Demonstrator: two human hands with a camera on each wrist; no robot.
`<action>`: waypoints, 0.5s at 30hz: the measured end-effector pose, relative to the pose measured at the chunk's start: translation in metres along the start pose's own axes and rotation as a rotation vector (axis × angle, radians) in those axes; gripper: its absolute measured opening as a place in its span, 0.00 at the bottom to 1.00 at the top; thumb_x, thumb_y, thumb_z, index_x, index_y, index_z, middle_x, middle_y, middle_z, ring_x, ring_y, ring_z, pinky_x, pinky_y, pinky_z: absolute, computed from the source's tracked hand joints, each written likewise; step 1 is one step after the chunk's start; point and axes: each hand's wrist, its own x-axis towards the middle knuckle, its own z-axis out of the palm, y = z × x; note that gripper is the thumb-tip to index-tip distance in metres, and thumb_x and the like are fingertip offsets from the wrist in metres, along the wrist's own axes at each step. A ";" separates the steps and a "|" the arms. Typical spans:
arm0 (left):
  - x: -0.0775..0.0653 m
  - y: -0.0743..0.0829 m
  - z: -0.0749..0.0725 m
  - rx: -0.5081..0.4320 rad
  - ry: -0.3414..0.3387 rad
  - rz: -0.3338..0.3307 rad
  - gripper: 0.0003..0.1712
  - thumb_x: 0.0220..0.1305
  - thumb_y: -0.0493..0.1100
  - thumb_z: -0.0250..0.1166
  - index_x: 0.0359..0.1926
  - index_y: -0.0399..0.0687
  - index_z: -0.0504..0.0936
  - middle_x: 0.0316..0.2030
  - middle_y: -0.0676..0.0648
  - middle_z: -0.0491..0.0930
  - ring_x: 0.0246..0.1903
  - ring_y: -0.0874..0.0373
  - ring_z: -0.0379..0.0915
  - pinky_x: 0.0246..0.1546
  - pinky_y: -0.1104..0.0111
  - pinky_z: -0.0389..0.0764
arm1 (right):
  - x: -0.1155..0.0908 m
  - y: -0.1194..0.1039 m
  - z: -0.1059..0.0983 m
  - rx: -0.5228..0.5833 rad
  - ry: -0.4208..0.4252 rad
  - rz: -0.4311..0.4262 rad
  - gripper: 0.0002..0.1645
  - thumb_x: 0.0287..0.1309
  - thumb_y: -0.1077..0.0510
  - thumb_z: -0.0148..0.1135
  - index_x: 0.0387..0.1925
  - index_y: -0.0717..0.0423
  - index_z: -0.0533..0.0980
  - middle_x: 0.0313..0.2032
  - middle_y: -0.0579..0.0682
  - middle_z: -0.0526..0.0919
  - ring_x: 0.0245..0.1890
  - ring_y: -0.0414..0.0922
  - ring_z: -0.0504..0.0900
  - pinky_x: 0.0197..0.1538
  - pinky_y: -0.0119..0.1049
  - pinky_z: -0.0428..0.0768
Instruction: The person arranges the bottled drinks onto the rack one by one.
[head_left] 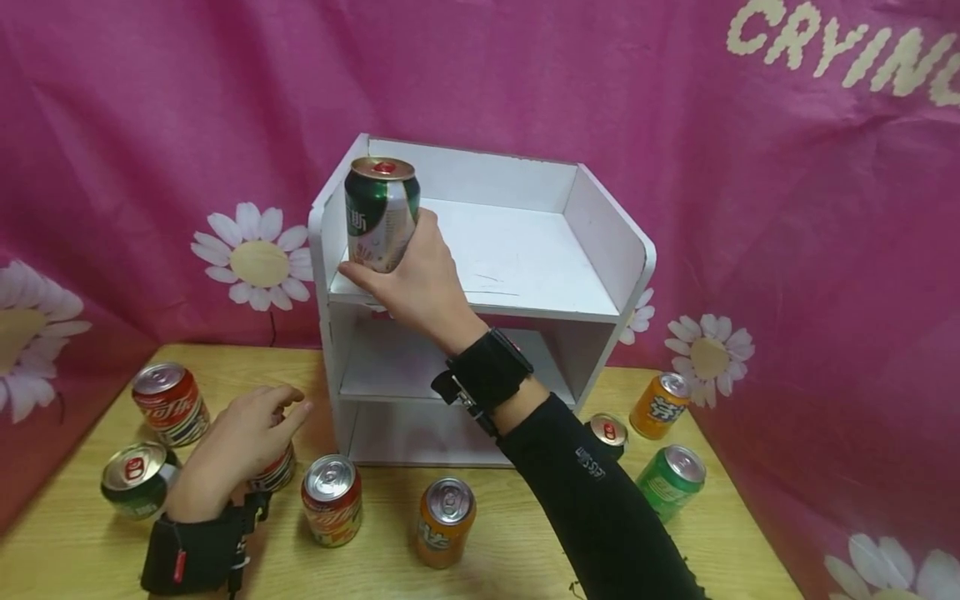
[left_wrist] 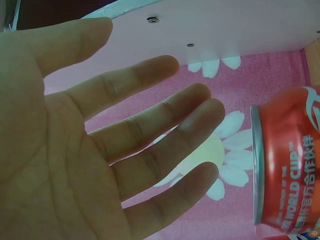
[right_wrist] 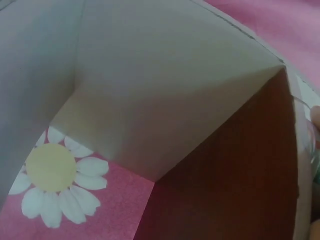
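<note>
My right hand (head_left: 429, 279) grips a green and white can (head_left: 382, 218) with a gold lid and red tab. It holds the can upright at the left end of the white shelf unit's (head_left: 532, 250) top tier; whether its base touches the board cannot be told. In the right wrist view only bits of the fingers (right_wrist: 315, 116) show at the edge. My left hand (head_left: 243, 437) hovers above the table with its fingers spread and nothing in them, palm bare in the left wrist view. Beneath it a red can (head_left: 276, 472) is partly hidden, and another red can (head_left: 172, 404) stands to its left.
A green can (head_left: 138, 479) stands left of my left wrist. In front of the shelf are a red can (head_left: 332, 500) and an orange can (head_left: 446, 522). To the right stand an orange can (head_left: 660, 406), a light green can (head_left: 671, 481) and a dark can (head_left: 607, 433) partly behind my sleeve.
</note>
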 end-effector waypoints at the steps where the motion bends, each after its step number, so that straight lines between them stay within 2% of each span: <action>1: 0.000 0.000 0.000 -0.002 0.001 0.000 0.23 0.70 0.52 0.53 0.49 0.36 0.78 0.41 0.38 0.79 0.40 0.42 0.75 0.38 0.50 0.75 | 0.000 0.000 -0.001 0.003 -0.003 0.005 0.49 0.45 0.45 0.74 0.59 0.58 0.56 0.49 0.49 0.69 0.47 0.39 0.72 0.48 0.31 0.74; 9: 0.001 -0.001 -0.001 -0.005 -0.004 -0.019 0.25 0.70 0.54 0.52 0.51 0.36 0.77 0.43 0.36 0.78 0.42 0.41 0.75 0.39 0.49 0.75 | 0.000 0.001 -0.007 0.024 -0.052 0.059 0.48 0.44 0.45 0.74 0.58 0.58 0.55 0.48 0.49 0.71 0.46 0.39 0.74 0.47 0.32 0.75; 15: 0.001 -0.001 0.001 -0.008 0.001 -0.006 0.24 0.70 0.53 0.53 0.51 0.36 0.78 0.43 0.36 0.78 0.43 0.40 0.74 0.40 0.49 0.75 | 0.001 0.001 -0.004 0.014 -0.010 -0.005 0.48 0.42 0.44 0.75 0.58 0.57 0.58 0.49 0.49 0.69 0.47 0.38 0.71 0.47 0.30 0.73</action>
